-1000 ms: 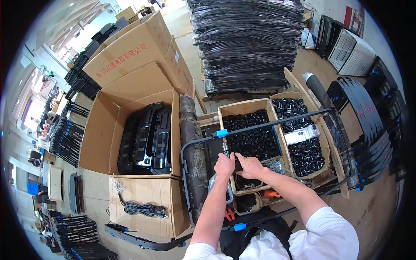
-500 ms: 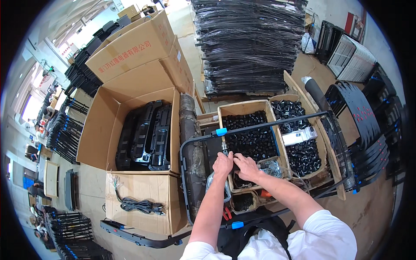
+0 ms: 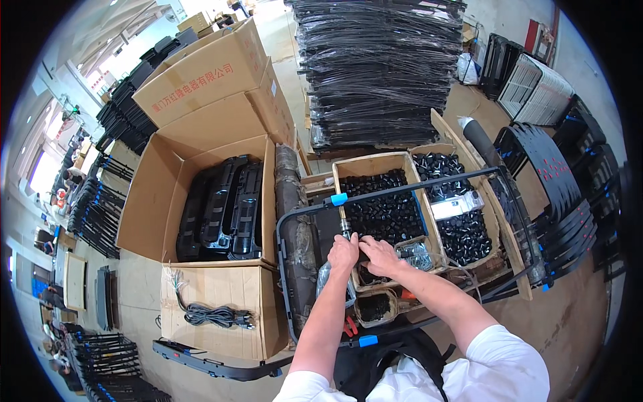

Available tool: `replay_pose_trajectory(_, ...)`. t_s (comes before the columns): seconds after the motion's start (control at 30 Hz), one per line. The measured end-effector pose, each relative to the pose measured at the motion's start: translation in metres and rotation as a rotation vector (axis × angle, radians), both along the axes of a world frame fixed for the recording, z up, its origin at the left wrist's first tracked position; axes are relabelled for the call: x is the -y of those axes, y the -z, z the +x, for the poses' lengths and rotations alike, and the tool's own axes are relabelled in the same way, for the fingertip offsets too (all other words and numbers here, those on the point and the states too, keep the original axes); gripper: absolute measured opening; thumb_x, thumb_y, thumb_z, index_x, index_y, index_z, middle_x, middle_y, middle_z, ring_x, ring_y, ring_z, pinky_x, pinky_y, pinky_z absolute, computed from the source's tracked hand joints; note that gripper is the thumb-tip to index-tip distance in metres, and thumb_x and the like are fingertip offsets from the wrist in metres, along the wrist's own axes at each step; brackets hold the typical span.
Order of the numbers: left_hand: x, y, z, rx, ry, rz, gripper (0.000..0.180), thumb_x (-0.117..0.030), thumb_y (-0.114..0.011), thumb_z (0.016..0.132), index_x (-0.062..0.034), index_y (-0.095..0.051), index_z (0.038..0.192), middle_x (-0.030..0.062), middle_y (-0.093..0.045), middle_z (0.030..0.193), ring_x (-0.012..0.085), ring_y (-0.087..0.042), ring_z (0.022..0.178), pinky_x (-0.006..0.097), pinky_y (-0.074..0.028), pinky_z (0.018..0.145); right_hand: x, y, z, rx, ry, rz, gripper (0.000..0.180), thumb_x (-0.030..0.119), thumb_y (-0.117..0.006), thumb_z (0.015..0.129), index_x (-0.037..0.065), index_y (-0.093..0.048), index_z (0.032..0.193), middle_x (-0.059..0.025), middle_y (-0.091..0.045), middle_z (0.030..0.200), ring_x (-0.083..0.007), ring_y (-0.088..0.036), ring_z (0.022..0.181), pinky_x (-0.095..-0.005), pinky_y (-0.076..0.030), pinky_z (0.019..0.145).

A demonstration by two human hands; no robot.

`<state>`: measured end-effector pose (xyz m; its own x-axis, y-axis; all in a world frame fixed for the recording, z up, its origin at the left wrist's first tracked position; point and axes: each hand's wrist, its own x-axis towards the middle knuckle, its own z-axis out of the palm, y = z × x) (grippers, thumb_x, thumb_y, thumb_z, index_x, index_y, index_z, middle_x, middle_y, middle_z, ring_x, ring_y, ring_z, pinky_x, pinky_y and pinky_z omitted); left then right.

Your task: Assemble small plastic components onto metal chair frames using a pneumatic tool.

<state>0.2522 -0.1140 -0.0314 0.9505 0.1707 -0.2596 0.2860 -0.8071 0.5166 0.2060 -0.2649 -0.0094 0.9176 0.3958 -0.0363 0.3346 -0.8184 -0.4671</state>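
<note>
My left hand [image 3: 343, 254] is closed around a driver-like tool with a shiny metal tip [image 3: 345, 226], which points away from me toward the frame's far bar. Close beside it, my right hand [image 3: 379, 256] has its fingers curled in; what they hold, if anything, is hidden. A black tubular frame [image 3: 429, 185] with blue clips surrounds both hands and rests over the bins. Inside that frame, a wooden bin [image 3: 337, 175] holds many small black knob-like parts [image 3: 382, 208]. The small tray [image 3: 416, 254] of shiny metal pieces lies just right of my right hand.
At the left stands an open cardboard box [image 3: 144, 201] with black plastic covers [image 3: 228, 208]. A coiled black cable [image 3: 218, 315] lies on a carton before it. Red-handled pliers [image 3: 350, 327] are near my body. Beyond the bins rises a tall stack of wrapped black parts [image 3: 378, 74].
The view has shifted slightly, moving the bins and frame a little left in the picture. Both hands keep nearly the same pose at the tool.
</note>
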Motion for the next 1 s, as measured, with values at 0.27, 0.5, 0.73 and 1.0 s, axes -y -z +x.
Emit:
replay_pose_trajectory(0.27,-0.013,-0.029,-0.085,-0.029,-0.065,-0.148,0.072,-0.061,-0.06,0.101,0.007,-0.063,0.122,0.0317,-0.073,0.116,0.0458,-0.071,0.114,0.052,-0.054,0.098,0.005,-0.035,-0.081,0.182,-0.029,0.025,0.067,0.017,-0.079,0.08,0.007,-0.056,0.143,-0.0204,-0.061,0.13,-0.0412,-0.067,0.104,-0.0512,-0.054,0.092)
replay_pose_trajectory(0.5,-0.016,-0.06,-0.218,0.126,-0.353,-0.899,0.044,-0.041,-0.073,0.101,0.0032,-0.069,0.102,0.0097,-0.071,0.09,0.017,-0.063,0.084,0.036,-0.053,0.08,0.002,-0.093,-0.197,0.205,-0.14,0.112,0.072,0.019,-0.081,0.078,0.003,-0.056,0.144,-0.0193,-0.062,0.126,-0.0396,-0.067,0.098,-0.0502,-0.055,0.087)
replay_pose_trajectory(0.73,0.003,-0.061,-0.362,0.37,-0.335,-0.662,0.04,-0.038,-0.073,0.101,0.0011,-0.066,0.104,0.0122,-0.071,0.089,0.0179,-0.063,0.082,0.039,-0.054,0.078,0.024,-0.059,-0.306,0.197,-0.264,0.171,0.079,0.019,-0.086,0.073,0.003,-0.056,0.145,-0.0155,-0.064,0.116,-0.0358,-0.066,0.092,-0.0466,-0.055,0.083)
replay_pose_trajectory(1.0,0.007,0.006,-0.472,0.183,-0.571,-0.758,0.043,-0.042,-0.072,0.102,0.0,-0.065,0.098,0.0067,-0.066,0.083,0.017,-0.057,0.075,0.037,-0.051,0.074,0.028,0.004,-0.395,-0.141,-0.363,0.166,0.082,0.023,-0.08,0.077,0.003,-0.049,0.15,-0.0202,-0.065,0.113,-0.0411,-0.068,0.093,-0.0509,-0.056,0.084)
